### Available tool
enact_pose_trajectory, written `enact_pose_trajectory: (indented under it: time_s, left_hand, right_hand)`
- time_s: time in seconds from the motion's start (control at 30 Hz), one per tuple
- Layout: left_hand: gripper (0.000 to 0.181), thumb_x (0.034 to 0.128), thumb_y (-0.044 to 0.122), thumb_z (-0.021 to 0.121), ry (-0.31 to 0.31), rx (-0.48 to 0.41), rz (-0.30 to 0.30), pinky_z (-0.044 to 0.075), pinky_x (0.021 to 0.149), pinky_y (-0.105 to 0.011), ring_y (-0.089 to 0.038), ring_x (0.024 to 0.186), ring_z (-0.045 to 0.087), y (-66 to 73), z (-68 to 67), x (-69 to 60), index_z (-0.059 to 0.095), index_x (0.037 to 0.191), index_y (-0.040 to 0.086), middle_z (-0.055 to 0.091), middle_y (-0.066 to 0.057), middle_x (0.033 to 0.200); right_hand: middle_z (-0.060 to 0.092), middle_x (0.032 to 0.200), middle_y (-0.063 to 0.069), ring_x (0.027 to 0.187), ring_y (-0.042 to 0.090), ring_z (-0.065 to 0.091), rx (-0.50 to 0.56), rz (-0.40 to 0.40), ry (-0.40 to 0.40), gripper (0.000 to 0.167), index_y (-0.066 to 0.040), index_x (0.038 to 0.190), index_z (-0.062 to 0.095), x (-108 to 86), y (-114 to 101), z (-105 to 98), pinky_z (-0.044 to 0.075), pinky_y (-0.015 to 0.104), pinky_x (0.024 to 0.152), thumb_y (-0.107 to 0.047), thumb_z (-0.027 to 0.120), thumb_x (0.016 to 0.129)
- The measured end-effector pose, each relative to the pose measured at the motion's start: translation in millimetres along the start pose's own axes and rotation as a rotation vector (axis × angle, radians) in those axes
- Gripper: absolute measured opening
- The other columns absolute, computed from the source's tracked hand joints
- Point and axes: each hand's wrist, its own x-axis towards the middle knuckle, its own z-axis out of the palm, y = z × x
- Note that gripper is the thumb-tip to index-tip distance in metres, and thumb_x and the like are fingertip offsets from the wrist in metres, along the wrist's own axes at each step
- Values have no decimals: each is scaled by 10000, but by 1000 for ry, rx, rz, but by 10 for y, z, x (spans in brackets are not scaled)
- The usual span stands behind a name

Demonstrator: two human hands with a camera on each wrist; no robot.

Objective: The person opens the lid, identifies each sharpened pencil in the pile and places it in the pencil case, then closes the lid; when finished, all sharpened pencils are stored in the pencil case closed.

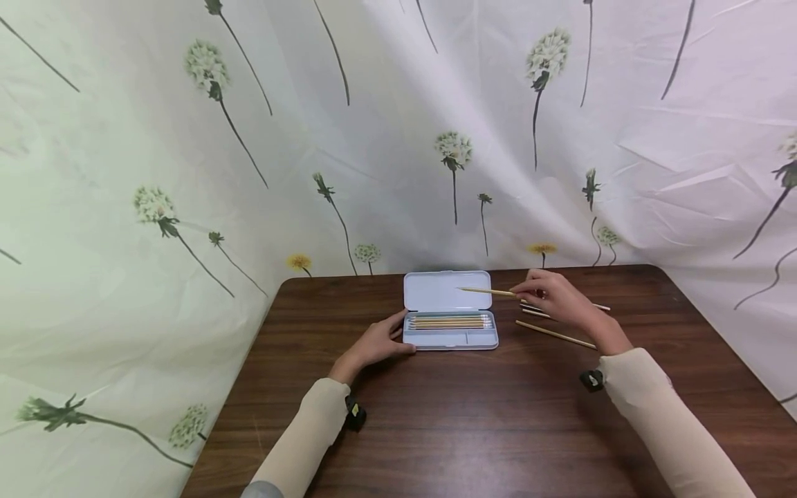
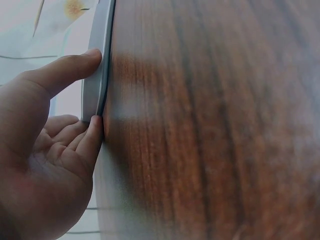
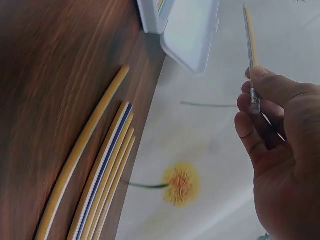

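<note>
A white pencil case [image 1: 445,339] lies with its lid raised at the back, several pencils [image 1: 448,322] lined up in its rear compartment. My left hand [image 1: 376,342] grips the case's left end; in the left wrist view the thumb [image 2: 75,70] presses its side and the other fingers bend at the corner. Above the right part of the lid, my right hand [image 1: 556,299] pinches a yellow pencil [image 3: 252,42] near its eraser end, its point directed left. Below that hand, several loose pencils [image 3: 107,172] lie together on the table, partly covered by it in the head view.
One yellow pencil [image 1: 554,334] lies apart, nearer me than the loose group. The dark wooden table [image 1: 448,415] ends just behind the case, against a white flower-patterned cloth [image 1: 386,138]. The case's front compartment has a small divider on the right.
</note>
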Motion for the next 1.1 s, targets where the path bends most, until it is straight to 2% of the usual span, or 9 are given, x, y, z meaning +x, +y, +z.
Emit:
enact_pose_trajectory:
  time_s: [0.3,0.47,0.67,0.87,1.1]
  left_hand:
    - [933,938,208,843,8,16,-4,471,1220,-451,-328,1512,498,1,-8,-5,303,1695,132,339,-138,1734]
    - [932,940,210,841,8,22,-3,473,1219,-453,-327,1509,502,0,-13,-3,302,1695,128,344,-142,1731]
    - [932,938,214,842,8,19,-10,470,1221,-452,-325,1508,503,6,-14,-2,303,1695,136,345,-140,1731]
    - [933,935,220,845,9,30,-5,474,1218,-453,-324,1500,514,-3,-13,3,309,1695,146,349,-137,1730]
    - [933,930,221,848,-2,44,0,481,1212,-447,-335,1499,514,-6,-14,14,316,1691,126,354,-154,1725]
  right_hand:
    - [647,870,-12,721,41,481,69,24,-83,178,-70,1105,846,229,-65,180,443,238,611,-4,769,959]
    - [673,907,53,738,63,504,106,92,-139,178,-61,1129,839,295,-127,296,468,247,644,-16,744,985]
    - [676,894,17,732,75,512,119,91,-145,153,-50,1089,842,352,-148,443,472,248,628,-6,748,976]
    - [727,980,-11,831,81,594,100,105,-155,134,-93,1069,846,390,-107,608,532,262,713,-42,760,980]
    - [736,931,-5,813,86,628,94,86,-171,127,-85,1036,850,416,-83,765,552,277,694,-22,760,972]
